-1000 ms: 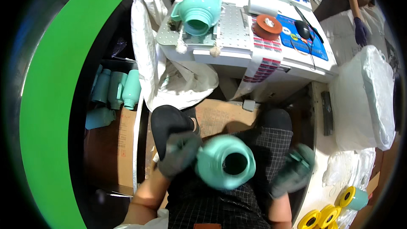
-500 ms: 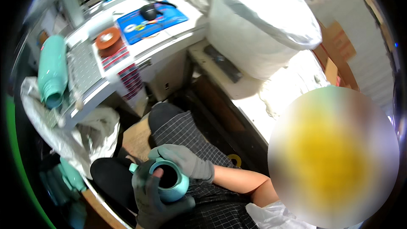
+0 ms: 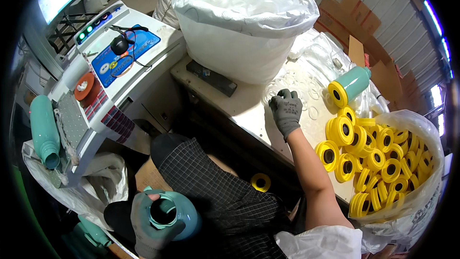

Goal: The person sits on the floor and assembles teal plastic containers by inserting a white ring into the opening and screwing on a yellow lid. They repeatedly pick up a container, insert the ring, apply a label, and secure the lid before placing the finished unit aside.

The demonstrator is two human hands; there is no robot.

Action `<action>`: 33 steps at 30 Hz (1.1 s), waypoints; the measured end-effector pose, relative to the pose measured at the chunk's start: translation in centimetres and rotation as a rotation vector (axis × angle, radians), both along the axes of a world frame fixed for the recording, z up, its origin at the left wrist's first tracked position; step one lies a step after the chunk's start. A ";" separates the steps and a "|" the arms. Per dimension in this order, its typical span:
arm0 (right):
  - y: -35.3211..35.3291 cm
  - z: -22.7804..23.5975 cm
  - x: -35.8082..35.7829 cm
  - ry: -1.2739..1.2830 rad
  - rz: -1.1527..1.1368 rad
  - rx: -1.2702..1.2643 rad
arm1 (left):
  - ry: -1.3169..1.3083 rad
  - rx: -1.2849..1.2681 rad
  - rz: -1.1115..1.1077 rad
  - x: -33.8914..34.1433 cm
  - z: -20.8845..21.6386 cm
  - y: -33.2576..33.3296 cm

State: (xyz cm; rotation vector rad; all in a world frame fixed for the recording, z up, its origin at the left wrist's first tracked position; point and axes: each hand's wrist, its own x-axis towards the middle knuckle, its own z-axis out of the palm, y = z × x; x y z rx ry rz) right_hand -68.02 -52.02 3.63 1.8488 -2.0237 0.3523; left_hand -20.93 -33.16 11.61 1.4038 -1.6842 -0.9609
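My left hand (image 3: 143,232), in a grey glove with a bare thumb tip, is wrapped round a teal bottle (image 3: 188,216) at my lap. The bottle's open mouth faces up toward me. Out over the white table, my gloved right hand (image 3: 286,113) has its fingers curled down at the edge of some loose translucent white rings (image 3: 314,92). Whatever its fingertips hold, if anything, is hidden. Beyond that hand lies another teal bottle (image 3: 355,85) with a yellow cap on it.
Several yellow caps (image 3: 376,159) with dark centres spill from a plastic bag (image 3: 431,136) at right. A big white sack (image 3: 235,43) full of rings stands behind. At left, a machine (image 3: 153,50) has a teal bottle (image 3: 44,129) beside it. A yellow cap (image 3: 260,182) lies low between bench and lap.
My right hand has left the bottle at my lap and reached out to the rings on the table. My left hand keeps the bottle, now slightly lower. The view has swung right.
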 end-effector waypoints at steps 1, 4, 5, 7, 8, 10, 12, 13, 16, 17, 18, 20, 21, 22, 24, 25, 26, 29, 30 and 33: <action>0.2 -0.4 -0.4 -0.024 0.009 -0.067 | -0.023 -0.027 0.006 -0.1 0.2 -0.1; 0.3 0.8 -1.0 -0.075 0.086 -0.275 | 0.069 -0.026 0.079 0.6 1.4 0.9; 0.4 1.7 -0.9 -0.107 0.126 -0.324 | 0.095 -0.020 0.104 1.1 1.3 1.2; 1.1 2.1 -1.2 -0.266 0.143 -0.299 | 0.339 0.200 0.089 -0.2 1.3 0.8; 1.6 2.9 1.4 -0.518 0.166 -0.276 | 0.101 0.108 0.112 -0.3 0.0 1.0; 3.2 6.0 9.1 -1.372 0.178 -0.069 | -0.006 0.082 0.225 -0.5 -1.0 1.9; 5.9 7.7 14.9 -1.891 0.288 0.563 | -0.296 -0.182 0.061 -0.5 0.0 1.4; 7.1 7.7 17.9 -1.923 0.422 0.725 | -0.355 -0.287 -0.008 -0.8 0.3 0.7; 9.9 6.1 24.1 -1.864 0.688 1.079 | -0.391 -0.520 -0.193 -0.1 -0.2 -0.8; 10.3 6.6 25.5 -1.812 0.665 1.227 | -0.431 -0.499 -0.048 -0.3 1.1 0.7; 11.5 6.6 26.8 -1.765 0.809 0.986 | -0.401 -0.494 -0.037 0.3 1.8 1.5; 12.5 9.0 26.7 -1.424 0.996 0.589 | -0.021 -0.256 -0.023 0.1 0.7 2.4; 12.8 10.4 26.8 -1.143 1.073 0.472 | 0.307 -0.012 0.031 0.3 -0.8 3.5; 12.5 12.0 27.1 -1.069 1.341 0.376 | -0.069 -0.132 0.006 1.2 -2.2 4.0; 12.1 9.9 26.6 -0.761 1.575 0.177 | -0.291 -0.443 -0.107 1.1 -0.6 3.1; 11.7 9.6 26.4 -0.563 1.636 0.145 | -0.310 -0.417 -0.106 1.4 -0.4 3.4; 11.6 9.8 26.3 -0.551 1.652 0.123 | -0.343 -0.401 -0.102 1.5 -0.3 3.6; 11.8 10.4 26.3 -0.514 1.677 0.111 | -0.379 -0.368 -0.091 1.7 0.2 4.1; 12.0 10.9 26.2 -0.502 1.680 0.147 | -0.354 -0.367 -0.080 1.6 0.9 4.2; 12.8 11.1 26.3 -0.515 1.646 0.264 | -0.413 -0.401 -0.111 1.6 0.5 4.1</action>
